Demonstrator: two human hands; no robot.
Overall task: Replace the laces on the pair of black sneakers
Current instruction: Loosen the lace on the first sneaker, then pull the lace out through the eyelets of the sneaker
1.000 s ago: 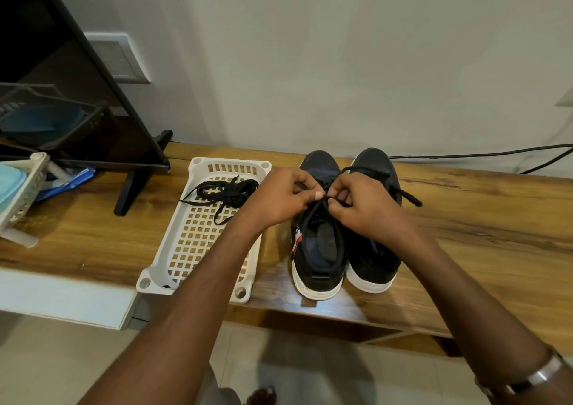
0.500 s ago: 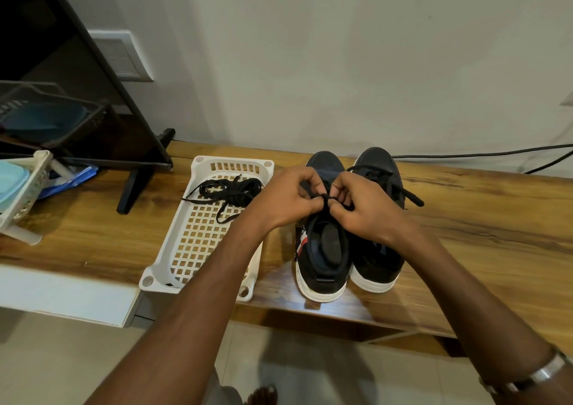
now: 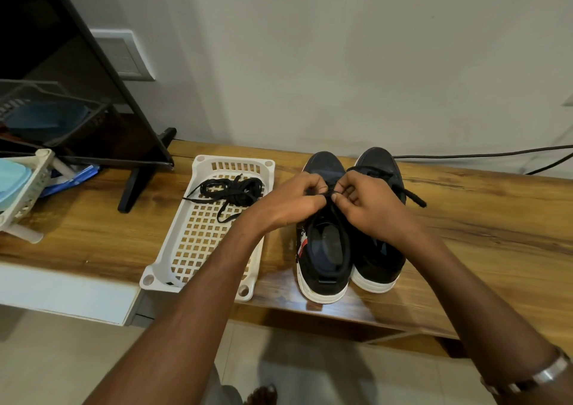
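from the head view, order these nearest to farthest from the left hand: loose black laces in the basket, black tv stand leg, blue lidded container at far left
Measured from the left hand:
1. Loose black laces, just to its left, in the white basket.
2. Black TV stand leg, further left on the wooden top.
3. Blue lidded container, at the far left edge.

Two black sneakers with white soles (the left one shows a small red and white mark on its side) sit on a brown wood-grain table. A white tray with a square grid pattern holds black laces. The wall is pale grey.
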